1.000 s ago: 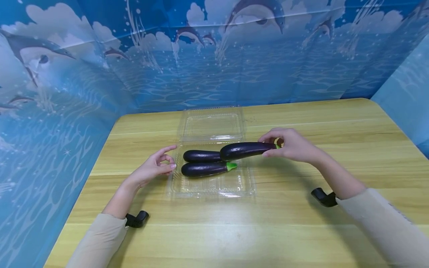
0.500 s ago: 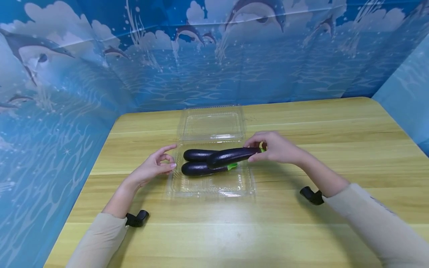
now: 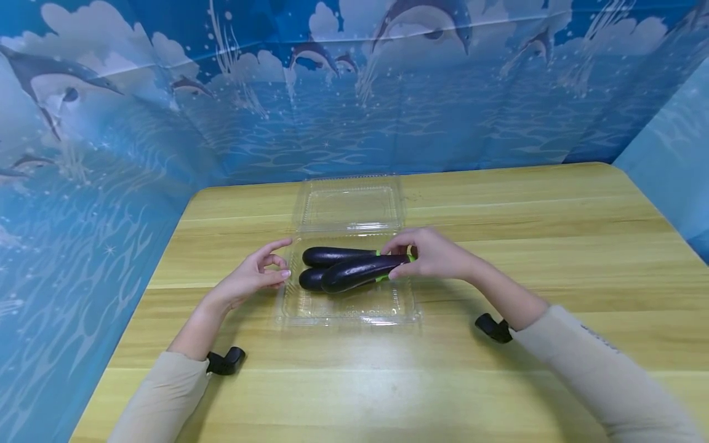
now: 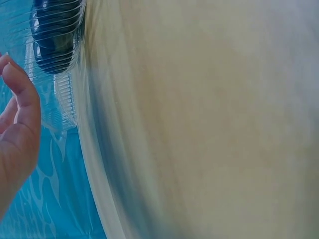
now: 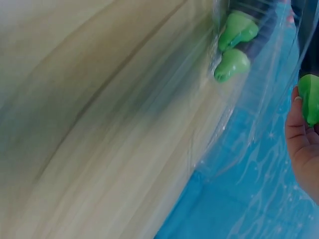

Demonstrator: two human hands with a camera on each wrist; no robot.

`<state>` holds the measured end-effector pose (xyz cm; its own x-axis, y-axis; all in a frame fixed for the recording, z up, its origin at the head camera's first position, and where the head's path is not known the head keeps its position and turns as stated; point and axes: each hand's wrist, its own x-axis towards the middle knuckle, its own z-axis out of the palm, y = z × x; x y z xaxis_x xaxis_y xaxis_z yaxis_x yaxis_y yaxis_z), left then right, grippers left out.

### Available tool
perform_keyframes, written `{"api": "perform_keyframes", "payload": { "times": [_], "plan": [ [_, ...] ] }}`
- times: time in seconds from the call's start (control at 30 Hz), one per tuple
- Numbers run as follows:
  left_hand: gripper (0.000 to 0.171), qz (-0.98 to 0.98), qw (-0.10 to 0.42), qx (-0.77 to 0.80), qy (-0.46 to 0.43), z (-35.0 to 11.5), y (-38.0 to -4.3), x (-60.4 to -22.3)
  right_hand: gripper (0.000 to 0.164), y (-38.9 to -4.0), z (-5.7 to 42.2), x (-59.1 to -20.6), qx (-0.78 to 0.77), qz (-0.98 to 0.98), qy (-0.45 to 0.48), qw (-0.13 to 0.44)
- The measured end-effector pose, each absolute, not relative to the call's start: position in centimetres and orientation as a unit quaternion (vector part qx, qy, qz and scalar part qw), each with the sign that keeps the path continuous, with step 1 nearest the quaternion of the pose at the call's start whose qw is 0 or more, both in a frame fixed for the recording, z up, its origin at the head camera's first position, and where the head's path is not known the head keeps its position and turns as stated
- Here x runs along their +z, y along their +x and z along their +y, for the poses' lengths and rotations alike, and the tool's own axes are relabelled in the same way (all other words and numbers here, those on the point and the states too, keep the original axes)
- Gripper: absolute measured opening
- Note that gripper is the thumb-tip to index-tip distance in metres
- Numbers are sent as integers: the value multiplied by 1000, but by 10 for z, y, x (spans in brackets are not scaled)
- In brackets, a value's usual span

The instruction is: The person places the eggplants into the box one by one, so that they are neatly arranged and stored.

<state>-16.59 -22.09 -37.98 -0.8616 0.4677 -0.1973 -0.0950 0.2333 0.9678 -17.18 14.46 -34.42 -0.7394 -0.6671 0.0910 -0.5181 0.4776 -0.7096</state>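
Toward the far edge of the table [image 3: 310,381], a clear container [image 3: 382,307] stands with its lid [image 3: 351,203] laid back on the far side; a far eggplant [image 3: 335,255] and a near eggplant [image 3: 311,280] lie side by side within. The right hand [image 3: 434,255] pinches the upper eggplant [image 3: 360,272] at its right, green-stemmed end, over the near one; the left hand [image 3: 252,277] is released, fingers loosely bent, at the container's left edge; contact there cannot be determined.
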Motion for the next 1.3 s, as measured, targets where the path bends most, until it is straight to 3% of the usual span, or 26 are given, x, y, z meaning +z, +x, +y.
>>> {"api": "perform_keyframes", "payload": {
  "times": [0.57, 1.3],
  "plan": [
    [68, 750, 235, 606, 120, -222, -165, -382, 34, -162, 107, -360, -345, 853, -380, 89],
    [68, 747, 236, 611, 117, -222, -166, -382, 32, -158, 91, -369, -331, 847, -405, 98]
  ]
}}
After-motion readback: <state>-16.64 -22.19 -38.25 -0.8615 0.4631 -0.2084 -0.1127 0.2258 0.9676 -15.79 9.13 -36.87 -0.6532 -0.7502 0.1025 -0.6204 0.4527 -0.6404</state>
